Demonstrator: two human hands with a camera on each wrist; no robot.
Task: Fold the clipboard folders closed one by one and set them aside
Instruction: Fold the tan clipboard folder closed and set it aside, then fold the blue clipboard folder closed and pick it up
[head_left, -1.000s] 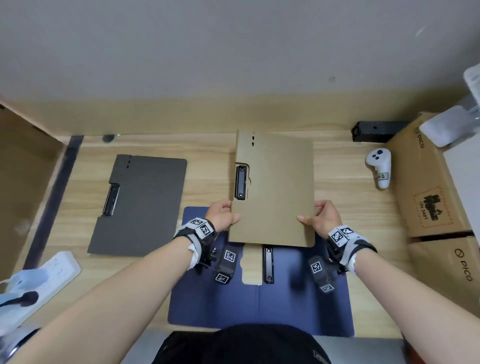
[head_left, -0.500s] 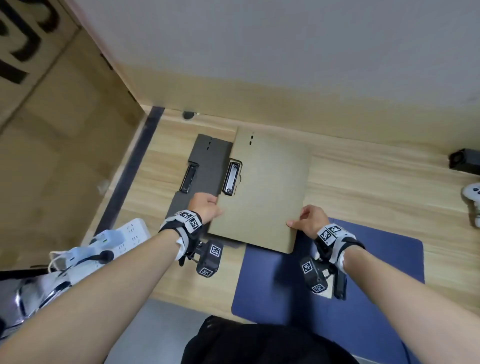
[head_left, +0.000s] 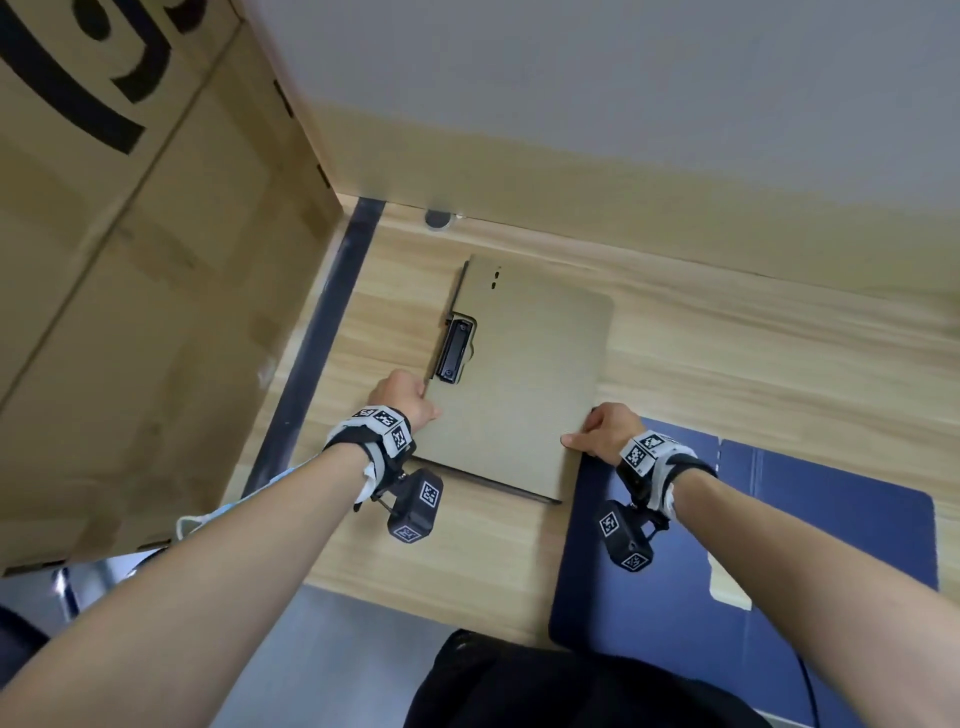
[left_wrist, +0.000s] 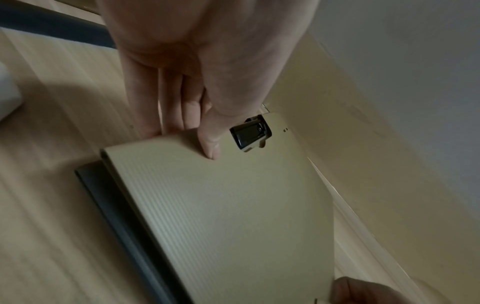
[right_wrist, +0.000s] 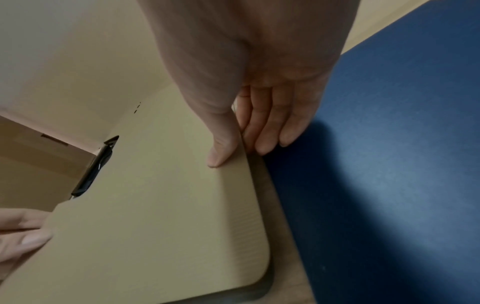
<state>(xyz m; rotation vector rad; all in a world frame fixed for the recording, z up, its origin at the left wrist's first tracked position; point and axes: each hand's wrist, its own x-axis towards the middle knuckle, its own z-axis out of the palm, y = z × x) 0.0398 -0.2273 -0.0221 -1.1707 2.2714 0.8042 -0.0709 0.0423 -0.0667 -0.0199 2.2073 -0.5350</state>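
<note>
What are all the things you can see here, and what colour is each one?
Tan folder: 1, tan, closed, lying on the dark grey one.
Dark grey folder: 1, dark grey, under the tan folder, only edges showing.
Blue folder: 1, blue, lying open at near right.
Clip: 1, black, on the tan folder's left edge.
Cardboard box: 1, brown, left of the table.
Table: 1, light wood.
Left hand: pinches the tan folder's left edge.
Right hand: pinches its right edge.
</note>
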